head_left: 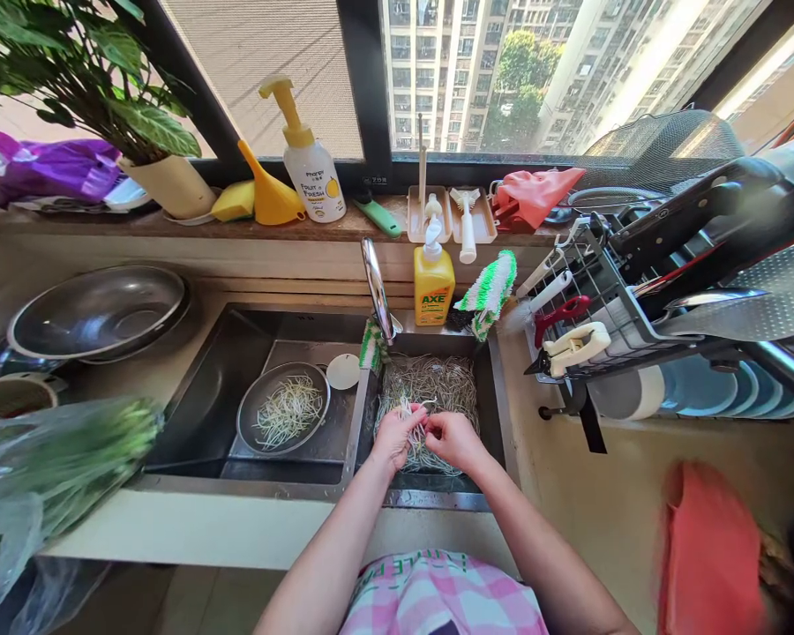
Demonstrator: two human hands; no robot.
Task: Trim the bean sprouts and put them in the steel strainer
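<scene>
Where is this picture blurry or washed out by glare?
Head view: the red object at lower right is smeared, and the clear plastic bag of green vegetables at left looks soft; head view: pale high-rise towers wash out at upper right, while the yellow plastic AXE bottle reads clearly.

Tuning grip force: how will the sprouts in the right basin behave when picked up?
The sprouts are thin strands, so probably light and bendy. Crisscrossed in the right basin, they'd likely lift in clumps. Being so slender, they may snap.

Bright daylight — blurred, stretched edges.
</scene>
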